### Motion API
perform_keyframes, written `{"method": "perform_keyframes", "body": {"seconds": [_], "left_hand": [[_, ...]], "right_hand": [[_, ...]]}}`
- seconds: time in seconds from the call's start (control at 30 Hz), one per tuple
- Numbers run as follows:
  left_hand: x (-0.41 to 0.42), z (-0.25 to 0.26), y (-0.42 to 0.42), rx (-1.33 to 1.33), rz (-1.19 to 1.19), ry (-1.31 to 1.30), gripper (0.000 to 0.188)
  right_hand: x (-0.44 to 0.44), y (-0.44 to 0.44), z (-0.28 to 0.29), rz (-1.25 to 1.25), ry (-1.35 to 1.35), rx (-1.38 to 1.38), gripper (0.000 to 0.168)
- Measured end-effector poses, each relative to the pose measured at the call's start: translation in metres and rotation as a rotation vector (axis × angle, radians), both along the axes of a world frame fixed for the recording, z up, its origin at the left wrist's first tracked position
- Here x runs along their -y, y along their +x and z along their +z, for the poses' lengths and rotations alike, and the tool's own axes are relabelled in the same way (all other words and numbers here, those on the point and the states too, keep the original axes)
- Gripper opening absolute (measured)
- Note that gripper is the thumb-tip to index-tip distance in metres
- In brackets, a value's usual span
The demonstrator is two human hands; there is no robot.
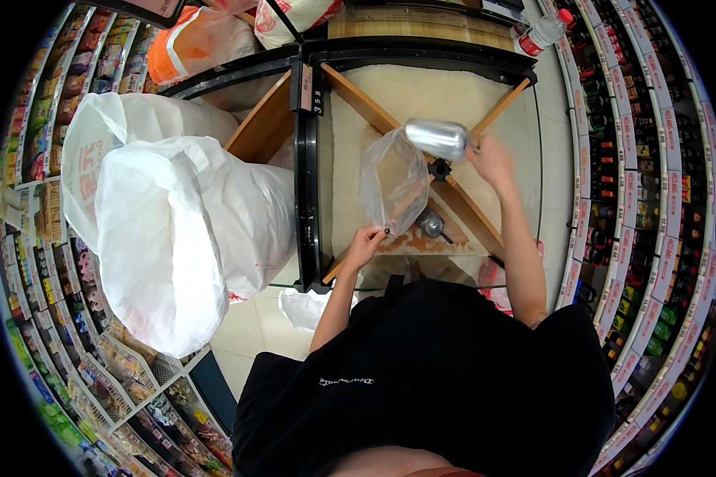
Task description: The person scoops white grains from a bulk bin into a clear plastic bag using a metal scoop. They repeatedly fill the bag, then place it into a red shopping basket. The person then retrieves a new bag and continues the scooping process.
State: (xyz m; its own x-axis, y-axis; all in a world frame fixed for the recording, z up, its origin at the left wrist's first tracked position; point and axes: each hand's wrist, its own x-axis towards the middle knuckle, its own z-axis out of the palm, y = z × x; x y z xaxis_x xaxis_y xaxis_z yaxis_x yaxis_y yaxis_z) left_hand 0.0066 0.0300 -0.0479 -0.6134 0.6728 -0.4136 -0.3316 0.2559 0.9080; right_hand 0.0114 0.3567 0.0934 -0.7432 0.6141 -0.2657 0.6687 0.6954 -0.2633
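My right hand [490, 160] grips the handle end of a shiny metal scoop [435, 138], held above the centre of a divided grain bin. The scoop's far end is over the upper rim of a clear plastic bag [394, 185]. The bag's lower edge is pinched in my left hand [367, 243], and its mouth appears spread. Below them, pale grain [373, 89] fills the bin's sections, parted by crossed wooden boards [466, 208]. A second metal scoop [431, 223] lies in the near section, by some brownish grain. Whether the raised scoop holds grain is hidden.
Large white woven sacks [238, 208] stand open to the left, against the bin's black frame [309, 197]. A red-capped plastic bottle [543, 33] stands at the upper right. Stocked store shelves [617, 197] line both sides. An orange and clear bag [194, 47] is at the upper left.
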Motion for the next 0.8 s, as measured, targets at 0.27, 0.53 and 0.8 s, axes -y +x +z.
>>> {"method": "perform_keyframes", "body": {"seconds": [0.27, 0.53, 0.8], "left_hand": [[0.003, -0.013, 0.0, -0.024, -0.027, 0.02, 0.017], [0.0, 0.0, 0.0, 0.005, 0.008, 0.025, 0.017], [0.008, -0.015, 0.0, 0.079, -0.056, -0.037, 0.021]], "right_hand": [[-0.064, -0.037, -0.022, 0.092, 0.344, -0.026, 0.019], [-0.051, -0.074, -0.068, 0.194, 0.262, 0.237, 0.023], [-0.027, -0.097, -0.109, -0.03, -0.167, 0.28, 0.037]]}}
